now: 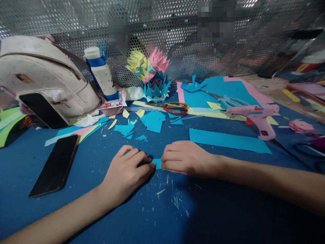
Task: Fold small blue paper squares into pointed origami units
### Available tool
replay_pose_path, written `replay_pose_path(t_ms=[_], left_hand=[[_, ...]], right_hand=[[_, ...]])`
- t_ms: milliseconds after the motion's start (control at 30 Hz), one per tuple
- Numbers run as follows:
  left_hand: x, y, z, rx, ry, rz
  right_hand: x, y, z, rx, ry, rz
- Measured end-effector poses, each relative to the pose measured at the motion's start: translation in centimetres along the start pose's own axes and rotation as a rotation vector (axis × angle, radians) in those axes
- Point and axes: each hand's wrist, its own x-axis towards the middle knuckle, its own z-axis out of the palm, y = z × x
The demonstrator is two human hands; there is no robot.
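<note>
The slip (158, 164) I pinch looks like smooth, matt paper, as does the strip (225, 141) to the right. The table (127, 227) under me has a dull finish. On the left, the near phone (55, 166) shows a dark, glossy face, and the bag (50, 67) looks leathery and smooth. The glue gun (264, 121) at right looks plastic; far off, the mesh (157, 30) is perforated metal.

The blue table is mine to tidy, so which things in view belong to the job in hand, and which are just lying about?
Job in hand, probably:
small blue paper between left hand and right hand
blue paper strip
scissors
pink glue gun

Probably lying about:
flat smartphone
leaning smartphone
backpack
white-and-blue bottle
</note>
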Motion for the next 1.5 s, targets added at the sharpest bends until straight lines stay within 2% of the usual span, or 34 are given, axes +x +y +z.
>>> replay_pose_path(t_ms=[200,333,533,833,1100,1300,1500], left_hand=[[0.1,0.4,-0.1,0.054,0.010,0.030],[0.1,1.6,-0.2,0.163,0.020,0.070],[-0.2,3.3,0.1,0.167,-0.007,0.121],[-0.2,3.0,-0.4,0.043,-0.075,0.093],[0.2,3.0,-0.6,0.028,-0.059,0.077],[0.3,3.0,-0.7,0.016,-0.045,0.084],[0.2,2.9,-0.5,0.029,-0.072,0.090]], right_hand=[[0.0,-0.1,-0.1,0.020,0.003,0.010],[-0.1,-0.1,-0.2,0.033,0.001,0.005],[-0.2,-0.1,-0.3,0.046,0.003,0.030],[0.2,-0.9,-0.2,-0.034,-0.034,0.076],[0.9,-2.9,-1.0,-0.249,-0.040,0.135],[0.7,-3.5,-2.1,-0.215,-0.151,0.164],[0.3,-3.2,-1.1,-0.140,-0.063,0.198]])
